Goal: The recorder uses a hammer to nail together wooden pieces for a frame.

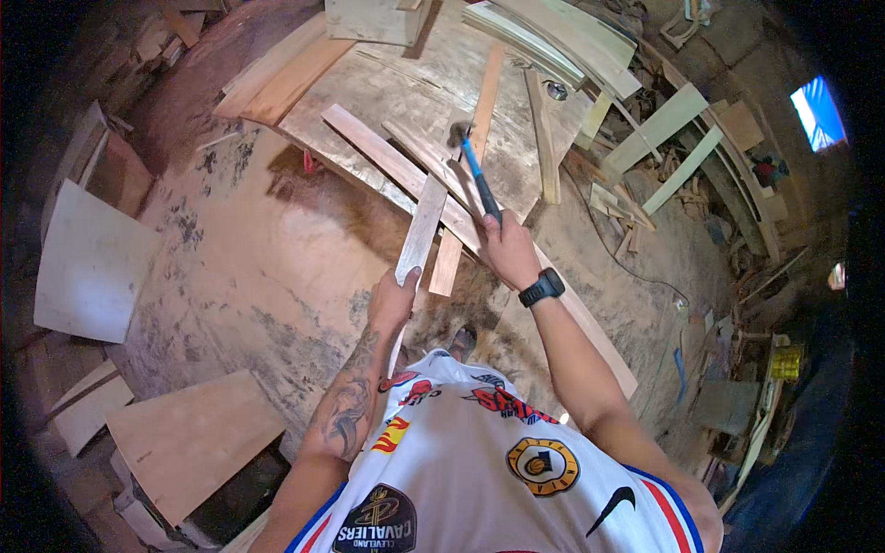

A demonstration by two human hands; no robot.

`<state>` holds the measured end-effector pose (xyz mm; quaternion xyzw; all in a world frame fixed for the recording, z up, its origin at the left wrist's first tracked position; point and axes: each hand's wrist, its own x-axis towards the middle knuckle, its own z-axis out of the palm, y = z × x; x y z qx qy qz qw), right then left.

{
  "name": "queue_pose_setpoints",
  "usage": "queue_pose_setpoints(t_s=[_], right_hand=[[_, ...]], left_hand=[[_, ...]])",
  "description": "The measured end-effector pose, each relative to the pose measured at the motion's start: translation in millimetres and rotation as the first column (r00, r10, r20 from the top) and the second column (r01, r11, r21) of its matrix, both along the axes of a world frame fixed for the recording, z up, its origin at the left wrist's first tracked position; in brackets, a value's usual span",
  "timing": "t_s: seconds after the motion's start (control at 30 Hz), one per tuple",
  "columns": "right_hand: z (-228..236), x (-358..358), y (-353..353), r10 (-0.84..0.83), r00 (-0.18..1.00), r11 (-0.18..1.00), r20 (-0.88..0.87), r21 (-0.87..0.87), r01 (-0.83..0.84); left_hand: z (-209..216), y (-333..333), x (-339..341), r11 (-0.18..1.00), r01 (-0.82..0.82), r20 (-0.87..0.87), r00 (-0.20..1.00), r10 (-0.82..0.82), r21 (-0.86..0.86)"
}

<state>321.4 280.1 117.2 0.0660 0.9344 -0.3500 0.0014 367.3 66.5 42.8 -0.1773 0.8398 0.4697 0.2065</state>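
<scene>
My right hand (510,249) is wrapped round the black lower grip of a hammer (475,170) with a blue upper handle. Its head is over the boards on the worktable (369,88). My left hand (395,300) grips a narrow pale wooden board (422,226), whose far end rests across two long planks. One of these planks (369,152) is pinkish; the other (590,332) runs diagonally under my right forearm. A further narrow board (444,267) passes beneath them and juts over the table's near edge.
A small round object, perhaps a tape measure (555,89), lies beside a loose board (544,138). Stacked boards (525,41) and a wooden box (378,18) stand at the far side. Offcuts (622,207) litter the right floor; panels (97,263) lean at left.
</scene>
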Motion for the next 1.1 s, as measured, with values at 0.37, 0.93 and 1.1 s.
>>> queue_pose_setpoints(t_s=[0.37, 0.93, 1.1], right_hand=[[119.6, -24.6, 0.4, -0.067, 0.851, 0.943, -0.521, -0.312, -0.117], [109.1, -17.4, 4.1, -0.164, 0.833, 0.902, -0.528, -0.422, -0.090], [-22.3, -11.0, 36.1, 0.109, 0.994, 0.982, -0.002, 0.153, -0.107]], left_hand=[[-5.4, -0.9, -4.9, 0.994, 0.086, -0.009, 0.996, -0.087, -0.073], [6.8, 1.9, -1.9, 0.997, 0.024, -0.026, 0.999, -0.026, -0.070], [18.5, 6.9, -6.8, 1.000, 0.008, -0.007, 1.000, -0.008, -0.002]])
